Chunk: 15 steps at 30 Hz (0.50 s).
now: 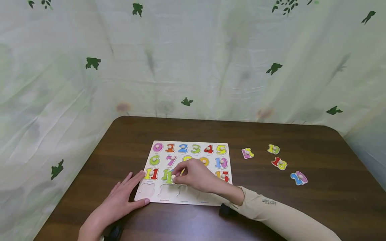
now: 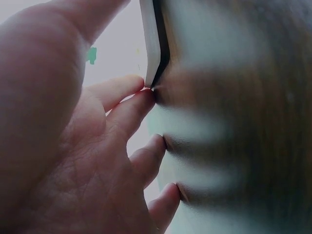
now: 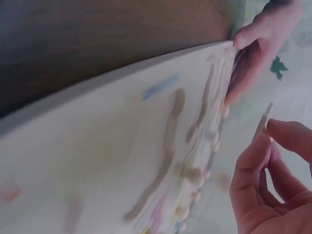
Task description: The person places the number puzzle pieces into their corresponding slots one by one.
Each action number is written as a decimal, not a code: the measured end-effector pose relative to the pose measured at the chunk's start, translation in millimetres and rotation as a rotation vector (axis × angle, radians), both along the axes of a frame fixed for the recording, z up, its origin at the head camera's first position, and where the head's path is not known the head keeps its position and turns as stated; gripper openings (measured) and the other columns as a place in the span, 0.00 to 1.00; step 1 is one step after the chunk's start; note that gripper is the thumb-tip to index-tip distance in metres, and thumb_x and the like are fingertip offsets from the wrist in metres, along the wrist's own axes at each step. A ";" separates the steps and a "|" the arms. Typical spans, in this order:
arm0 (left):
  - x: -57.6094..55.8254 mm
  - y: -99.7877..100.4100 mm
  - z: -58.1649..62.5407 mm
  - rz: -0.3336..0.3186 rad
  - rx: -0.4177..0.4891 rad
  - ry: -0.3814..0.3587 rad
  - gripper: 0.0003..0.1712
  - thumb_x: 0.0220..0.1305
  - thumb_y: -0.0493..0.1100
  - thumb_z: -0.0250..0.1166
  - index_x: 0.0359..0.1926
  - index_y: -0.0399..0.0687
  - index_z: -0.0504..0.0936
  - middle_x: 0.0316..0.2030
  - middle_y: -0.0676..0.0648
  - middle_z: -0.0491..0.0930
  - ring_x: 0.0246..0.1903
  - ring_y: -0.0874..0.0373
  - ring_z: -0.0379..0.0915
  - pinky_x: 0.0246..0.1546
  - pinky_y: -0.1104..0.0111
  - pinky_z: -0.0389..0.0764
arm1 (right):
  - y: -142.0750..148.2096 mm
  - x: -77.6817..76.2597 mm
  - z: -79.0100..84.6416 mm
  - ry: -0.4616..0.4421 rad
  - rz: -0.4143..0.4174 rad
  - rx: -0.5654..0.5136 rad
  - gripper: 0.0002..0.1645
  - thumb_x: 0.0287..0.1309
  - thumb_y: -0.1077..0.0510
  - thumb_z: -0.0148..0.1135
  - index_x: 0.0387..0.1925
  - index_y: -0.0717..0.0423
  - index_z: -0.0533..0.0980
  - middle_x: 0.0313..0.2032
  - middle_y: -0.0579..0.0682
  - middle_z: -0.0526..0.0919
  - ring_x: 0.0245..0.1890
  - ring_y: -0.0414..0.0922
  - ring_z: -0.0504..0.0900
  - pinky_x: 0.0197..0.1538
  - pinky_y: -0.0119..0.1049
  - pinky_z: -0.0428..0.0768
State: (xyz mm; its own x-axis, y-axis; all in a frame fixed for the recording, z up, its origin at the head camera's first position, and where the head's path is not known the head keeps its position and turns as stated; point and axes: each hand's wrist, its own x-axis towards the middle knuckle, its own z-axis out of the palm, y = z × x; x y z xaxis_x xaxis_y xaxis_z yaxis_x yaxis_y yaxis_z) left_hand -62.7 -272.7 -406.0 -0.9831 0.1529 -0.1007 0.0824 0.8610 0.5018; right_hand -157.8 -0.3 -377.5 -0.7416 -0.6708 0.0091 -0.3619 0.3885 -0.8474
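A white wooden number puzzle board point(image 1: 193, 200) lies on the table, with colourful knobbed number pieces in its upper rows. Above the third row, my right hand point(image 1: 196, 175) pinches a number piece point(image 1: 166, 177) by its round knob between thumb and fingertips. Green digits show on that piece, partly hidden by the fingers. The right wrist view shows the piece point(image 3: 263, 122) edge-on, raised off the board. My left hand point(image 1: 120, 197) rests at the board's lower left corner, fingers spread along the left edge and thumb at the near edge.
To the right of the board lie several loose pieces: a pink-and-yellow one point(image 1: 248, 153), a yellow-green one point(image 1: 273, 149), a red-and-yellow 18 point(image 1: 279, 163) and a blue-and-pink one point(image 1: 299, 178). Recesses show in the board's bottom row. A patterned curtain point(image 1: 196, 67) hangs behind the brown table point(image 1: 256, 134).
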 end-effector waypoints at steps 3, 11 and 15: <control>-0.5 -0.3 0.7 -0.003 0.001 -0.001 0.55 0.51 0.70 0.69 0.72 0.47 0.64 0.70 0.40 0.63 0.70 0.32 0.47 0.62 0.32 0.48 | -11.2 0.9 0.1 -0.022 0.003 0.007 0.03 0.54 0.58 0.72 0.33 0.48 0.86 0.23 0.37 0.81 0.20 0.37 0.74 0.24 0.28 0.70; -1.7 -0.7 2.1 -0.002 0.008 -0.027 0.55 0.51 0.70 0.69 0.73 0.47 0.63 0.71 0.39 0.62 0.70 0.31 0.46 0.62 0.31 0.47 | -43.5 4.2 -1.4 -0.112 0.020 0.037 0.03 0.54 0.60 0.73 0.32 0.51 0.86 0.22 0.37 0.81 0.17 0.38 0.76 0.23 0.28 0.74; -1.3 -0.6 2.2 -0.001 0.014 -0.028 0.55 0.51 0.69 0.70 0.72 0.47 0.64 0.71 0.39 0.62 0.70 0.31 0.46 0.62 0.31 0.47 | -59.1 6.6 -6.4 -0.197 0.013 0.039 0.02 0.54 0.61 0.73 0.29 0.53 0.85 0.19 0.42 0.81 0.15 0.41 0.77 0.22 0.28 0.74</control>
